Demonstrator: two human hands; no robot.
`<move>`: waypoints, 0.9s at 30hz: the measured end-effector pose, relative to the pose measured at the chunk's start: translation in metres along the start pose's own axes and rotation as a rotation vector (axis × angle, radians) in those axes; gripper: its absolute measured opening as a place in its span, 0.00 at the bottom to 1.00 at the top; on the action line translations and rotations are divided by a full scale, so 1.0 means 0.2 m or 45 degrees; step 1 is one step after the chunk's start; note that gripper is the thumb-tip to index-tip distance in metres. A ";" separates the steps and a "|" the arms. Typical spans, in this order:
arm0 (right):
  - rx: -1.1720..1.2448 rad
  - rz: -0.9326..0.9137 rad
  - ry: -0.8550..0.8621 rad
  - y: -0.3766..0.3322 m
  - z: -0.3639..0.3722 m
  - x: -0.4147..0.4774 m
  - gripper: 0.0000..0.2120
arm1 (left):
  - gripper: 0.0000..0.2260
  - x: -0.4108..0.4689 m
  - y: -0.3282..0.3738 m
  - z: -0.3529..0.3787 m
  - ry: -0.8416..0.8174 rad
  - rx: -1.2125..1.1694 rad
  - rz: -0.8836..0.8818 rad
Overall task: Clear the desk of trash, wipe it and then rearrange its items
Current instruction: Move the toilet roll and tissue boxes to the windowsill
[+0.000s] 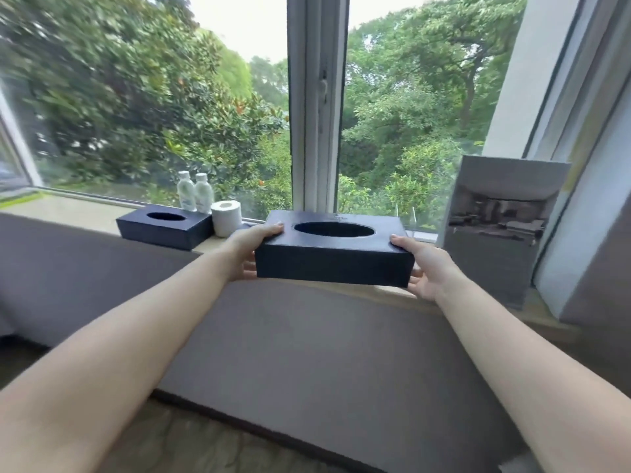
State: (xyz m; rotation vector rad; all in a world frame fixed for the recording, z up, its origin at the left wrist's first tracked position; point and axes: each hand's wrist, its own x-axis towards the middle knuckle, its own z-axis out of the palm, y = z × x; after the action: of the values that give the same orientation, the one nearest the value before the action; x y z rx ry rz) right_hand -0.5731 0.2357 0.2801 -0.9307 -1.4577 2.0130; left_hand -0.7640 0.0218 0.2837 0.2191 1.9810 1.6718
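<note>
Entry: left hand (247, 250) and right hand (426, 268) are gripping the ends of the dark tissue box (334, 264) — thumbs lying on top, fingers curling beneath, mostly hidden. Location: 12 o'clock, at the windowsill's (78, 213) near edge. Handling advised: lowering it level, squaring it with the second box (167, 227) at 10 o'clock. Unclear — whether it is touching the windowsill; its oval opening is showing only darkness.
</note>
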 end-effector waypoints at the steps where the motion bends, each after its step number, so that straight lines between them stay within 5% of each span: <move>1: -0.002 0.007 -0.043 -0.01 0.06 0.03 0.11 | 0.18 0.02 0.00 -0.05 0.039 -0.010 0.006; 6: -0.051 0.028 -0.202 -0.01 0.37 0.18 0.11 | 0.20 0.11 0.04 -0.32 0.190 -0.041 -0.020; 16: -0.123 0.028 -0.355 0.09 1.07 0.48 0.30 | 0.17 0.51 0.14 -0.89 0.308 -0.068 -0.072; 27: -0.018 0.092 -0.349 0.36 2.13 0.82 0.26 | 0.13 1.25 0.23 -1.81 0.379 -0.057 -0.033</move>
State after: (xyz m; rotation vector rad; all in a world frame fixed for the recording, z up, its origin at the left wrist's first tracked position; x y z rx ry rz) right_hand -1.0034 0.0664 0.2578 -0.7445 -1.6015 2.2572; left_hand -1.1632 -0.1697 0.2873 -0.0766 2.1441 1.8159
